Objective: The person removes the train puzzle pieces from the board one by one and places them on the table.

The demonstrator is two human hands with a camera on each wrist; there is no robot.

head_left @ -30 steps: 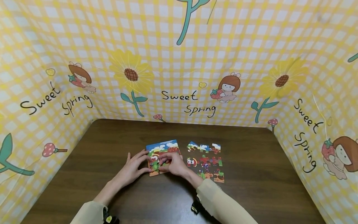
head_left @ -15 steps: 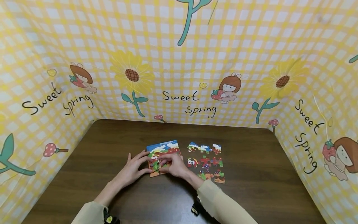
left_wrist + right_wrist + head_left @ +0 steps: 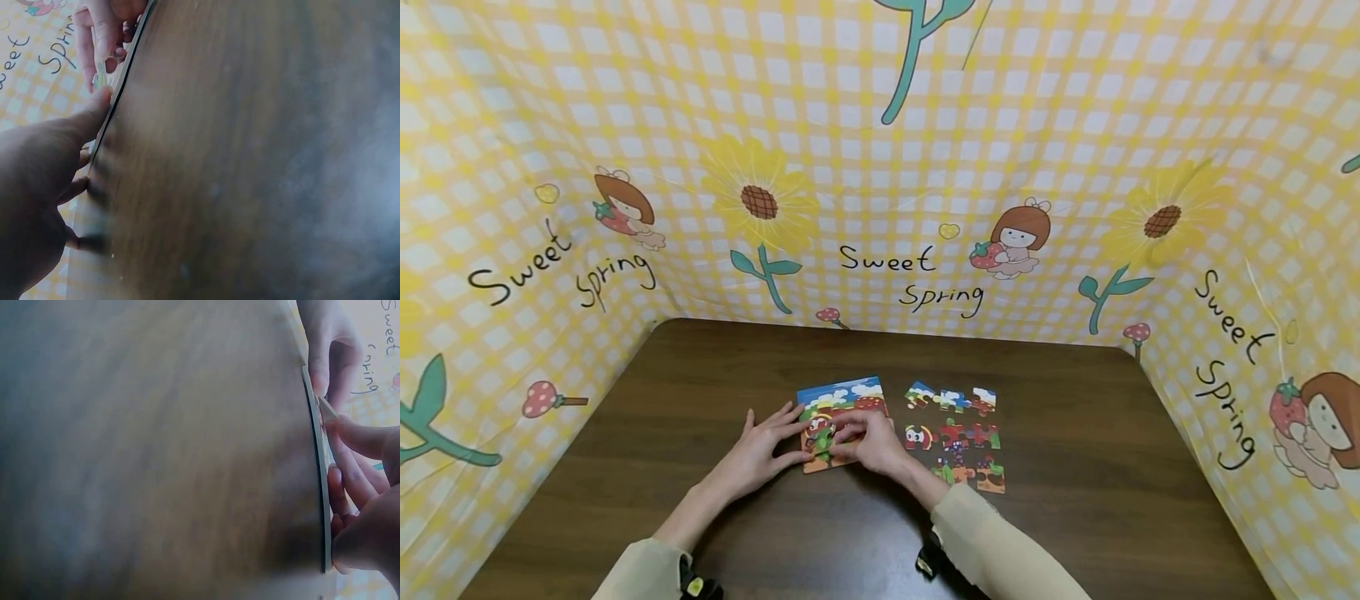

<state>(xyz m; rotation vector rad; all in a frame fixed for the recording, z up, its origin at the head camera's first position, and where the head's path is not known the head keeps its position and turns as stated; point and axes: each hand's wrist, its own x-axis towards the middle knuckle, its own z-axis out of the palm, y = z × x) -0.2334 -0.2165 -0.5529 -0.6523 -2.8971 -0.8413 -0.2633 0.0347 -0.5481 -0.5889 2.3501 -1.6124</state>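
Observation:
In the head view a square picture puzzle board (image 3: pixel 859 392) lies slightly turned on the table, with blue sky and clouds along its far side. My left hand (image 3: pixel 765 442) rests at its left edge with fingers spread, the thumb tip at the lower left part. My right hand (image 3: pixel 874 443) is over the board and pinches a green puzzle piece (image 3: pixel 822 438) between thumb and fingers. That puzzle piece (image 3: pixel 326 411) stands tilted above the board's surface in the right wrist view, one edge down near my left thumb. Part of the board's picture is hidden under the right hand.
Right of the board, loose puzzle pieces (image 3: pixel 952 434) lie in rough rows on the dark wooden table (image 3: pixel 1052 433). Yellow checked cloth (image 3: pixel 880 208) hangs around the back and both sides. Dark straps with cameras (image 3: pixel 700 586) sit at the sleeves.
The green piece in my right hand has tilted up more into view, with the fingers shifting slightly around it. My left hand stays at the board's edge. The head view has drifted a little.

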